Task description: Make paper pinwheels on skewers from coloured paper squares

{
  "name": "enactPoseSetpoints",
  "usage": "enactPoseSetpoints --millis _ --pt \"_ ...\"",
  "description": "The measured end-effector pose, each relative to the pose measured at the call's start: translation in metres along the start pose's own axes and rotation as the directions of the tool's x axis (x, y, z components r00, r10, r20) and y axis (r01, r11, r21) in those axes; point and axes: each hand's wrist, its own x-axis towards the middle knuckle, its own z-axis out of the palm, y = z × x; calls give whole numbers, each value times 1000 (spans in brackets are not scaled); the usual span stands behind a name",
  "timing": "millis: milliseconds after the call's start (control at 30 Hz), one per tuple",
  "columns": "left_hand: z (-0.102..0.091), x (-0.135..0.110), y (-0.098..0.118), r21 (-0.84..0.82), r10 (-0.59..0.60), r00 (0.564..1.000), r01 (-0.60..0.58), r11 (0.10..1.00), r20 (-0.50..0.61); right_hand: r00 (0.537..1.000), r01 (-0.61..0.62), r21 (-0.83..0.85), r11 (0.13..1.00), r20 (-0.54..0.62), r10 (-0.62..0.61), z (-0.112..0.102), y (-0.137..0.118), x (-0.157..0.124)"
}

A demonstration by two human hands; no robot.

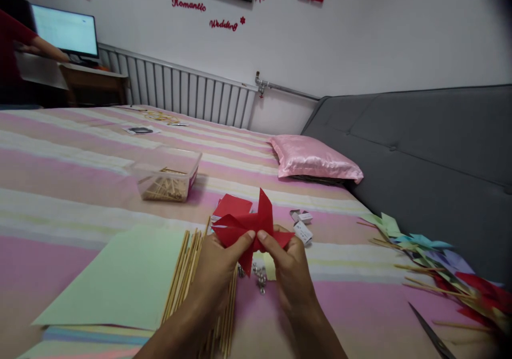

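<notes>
Between both hands is a red paper pinwheel, its blades pointing outward. My left hand pinches it from the left, thumb pressed near the centre. On the other side my right hand grips it the same way, the two thumb tips almost meeting. Behind the pinwheel lie red paper squares. Small metal pins or fasteners lie on the bed below it, partly hidden by the hands. Wooden sticks run beneath and beside my left forearm.
Left of the sticks lies a stack of coloured paper. A clear plastic box holds short sticks. Small white boxes sit right of centre. Finished pinwheels and scissors lie at the right. A person's arm shows near a monitor.
</notes>
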Motion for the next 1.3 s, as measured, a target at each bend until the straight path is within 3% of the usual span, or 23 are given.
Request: enactPoseSetpoints --millis 200,333,533,733,833,1100,1300 --pt "4 -3 -1 5 -26 1000 26 1000 7 998 -65 22 998 -22 65 -2 -1 1" --pt "0 -2 2 14 -56 996 56 998 75 995 -93 45 995 -19 94 -7 -5 4" --pt "-14 4 19 90 -86 983 72 993 159 980 -156 -21 988 122 157 -24 -13 12" --pt "-15 4 24 239 -272 941 222 945 202 936 -176 -167 970 278 217 -32 -12 14" --pt "-15 4 20 269 -304 933 248 931 193 920 -178 -195 965 315 233 -30 -13 12" --pt "-22 12 5 394 -236 934 117 912 267 926 -150 -341 928 280 252 -25 -22 6" --pt "-20 11 9 397 -248 927 123 910 282 929 -76 -368 927 312 200 -27 -20 7"
